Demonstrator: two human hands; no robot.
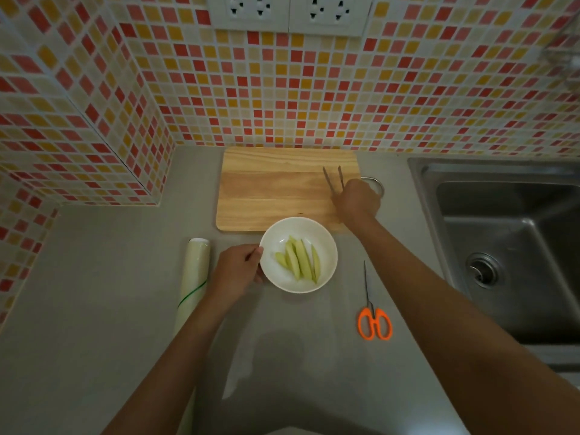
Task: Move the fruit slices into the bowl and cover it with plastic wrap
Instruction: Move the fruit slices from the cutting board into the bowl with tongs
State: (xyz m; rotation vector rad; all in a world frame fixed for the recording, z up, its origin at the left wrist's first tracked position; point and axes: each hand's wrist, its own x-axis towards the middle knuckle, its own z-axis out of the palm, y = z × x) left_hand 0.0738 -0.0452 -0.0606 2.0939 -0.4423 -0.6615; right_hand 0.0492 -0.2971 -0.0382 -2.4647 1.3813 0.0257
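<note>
left hand [240, 266]: fingers curled around the left rim of the bowl, thumb on the rim's upper edge, gripping it.
right hand [356, 200]: closed around a pair of metal tongs [333, 180] over the right end of the cutting board; the two tong arms point away from the person and stand apart, with nothing between them.
bowl [279, 237]: white and round, on the grey counter [94, 293] just in front of the board, its far rim overlapping the board's near edge.
fruit slices [298, 260]: several pale green wedges lying side by side inside the bowl, fanned slightly, none on the board.
cutting board [276, 189]: light wood, bare, set against the tiled wall; a metal loop handle shows at its right end behind the right hand.
plastic wrap [194, 271]: a roll lying on the counter just left of the left hand, lengthwise toward the person.
scissors [373, 318]: orange handles, blades shut, on the counter right of the bowl, apart from it.
sink [508, 246]: steel basin at the far right.
</note>
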